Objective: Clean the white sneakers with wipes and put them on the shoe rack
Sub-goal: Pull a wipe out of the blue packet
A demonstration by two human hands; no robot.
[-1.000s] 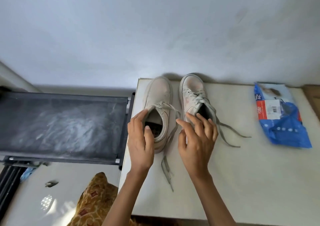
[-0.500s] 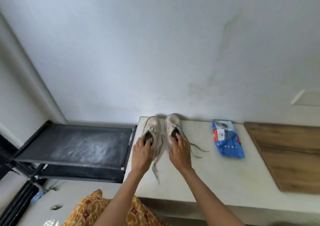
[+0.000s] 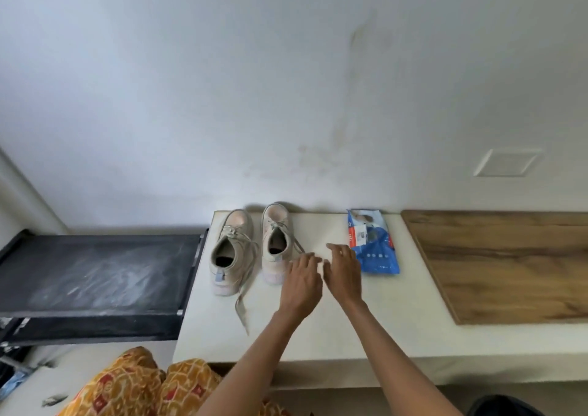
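A white counter (image 3: 397, 326) runs along the base of a pale wall (image 3: 254, 81). A wooden board (image 3: 509, 263) lies flat on the counter at its right end, its far edge against the wall. The wall carries faint stains above the counter and a white rectangular plate (image 3: 506, 162) above the board. Below the counter's near edge, orange patterned fabric (image 3: 136, 387) with red motifs is visible at the bottom of the view.

Bare white counter (image 3: 318, 329) is found near and right of the sneakers (image 3: 251, 250). A loose lace (image 3: 241, 304) trails nearward. The wipes packet (image 3: 372, 245) blocks the far right, seemingly just clear of the wooden board (image 3: 509, 266).
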